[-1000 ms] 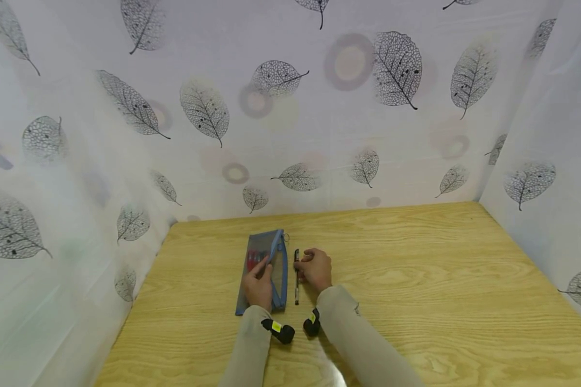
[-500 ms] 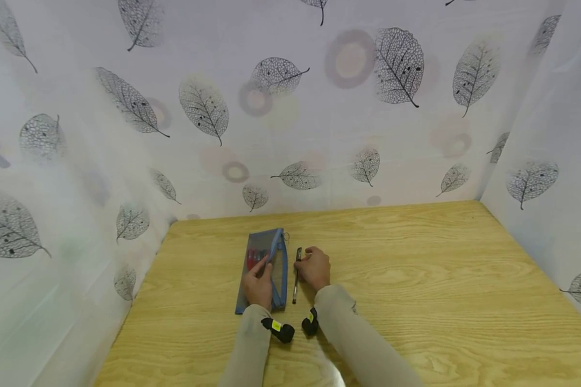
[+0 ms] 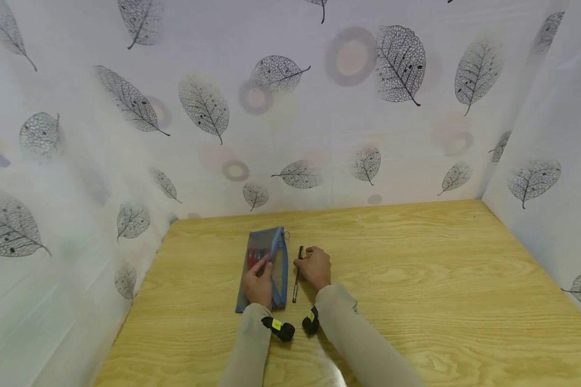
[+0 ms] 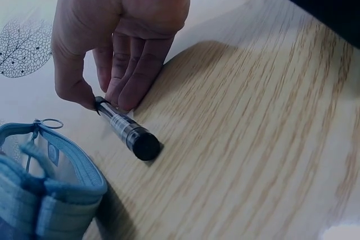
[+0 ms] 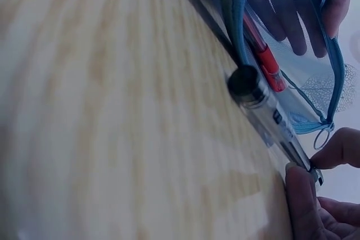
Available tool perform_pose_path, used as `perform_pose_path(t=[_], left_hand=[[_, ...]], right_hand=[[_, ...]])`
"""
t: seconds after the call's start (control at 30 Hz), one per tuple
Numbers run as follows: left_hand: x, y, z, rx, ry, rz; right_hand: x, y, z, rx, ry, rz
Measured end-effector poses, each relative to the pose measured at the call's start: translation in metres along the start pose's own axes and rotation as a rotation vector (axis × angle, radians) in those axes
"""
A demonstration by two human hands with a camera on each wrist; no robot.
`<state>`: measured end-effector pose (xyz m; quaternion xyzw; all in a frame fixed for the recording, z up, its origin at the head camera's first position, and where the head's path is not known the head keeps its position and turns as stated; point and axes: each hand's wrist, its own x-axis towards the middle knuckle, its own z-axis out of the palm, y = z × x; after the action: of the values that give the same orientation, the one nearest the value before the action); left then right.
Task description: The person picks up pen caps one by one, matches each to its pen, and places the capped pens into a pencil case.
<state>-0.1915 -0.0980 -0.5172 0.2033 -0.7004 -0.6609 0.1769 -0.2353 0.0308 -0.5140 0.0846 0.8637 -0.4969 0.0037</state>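
On the table in the head view lies a blue mesh zip pouch (image 3: 262,239), its zipped mouth gaping towards the right. My left hand (image 3: 259,287) grips its upper edge, and in the right wrist view those fingers (image 5: 289,26) show through the mesh. Inside are several pens, among them a red pen (image 5: 269,64). Just right of the pouch, my right hand (image 3: 317,267) pinches a black-capped clear pen (image 3: 296,288) near one end between thumb and fingers. The pen's other end (image 4: 145,143) points towards the person, outside the pouch and close to its opening.
The wood-grain table (image 3: 416,285) extends widely to the right of both hands. Leaf-patterned sheeting (image 3: 319,123) encloses it at the back and sides. A small metal ring (image 3: 287,235) hangs at the pouch's far corner.
The pen has turned slightly, its far end shifting right and its near end left. The right hand has barely moved. The left hand keeps its grip on the pouch.
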Motion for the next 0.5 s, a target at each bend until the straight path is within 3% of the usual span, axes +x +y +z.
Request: perform_pose_path(t=[0.27,0.5], left_hand=[[0.0001,-0.001,0.0005,-0.005,0.005,0.009],[0.0008,-0.0013,0.0008,-0.006,0.01,0.003]], right_hand=[[-0.0011,0.0019,-0.0027,0.054,-0.024,0.009],[-0.0036,0.0061,-0.0052,0.247,-0.038,0.0]])
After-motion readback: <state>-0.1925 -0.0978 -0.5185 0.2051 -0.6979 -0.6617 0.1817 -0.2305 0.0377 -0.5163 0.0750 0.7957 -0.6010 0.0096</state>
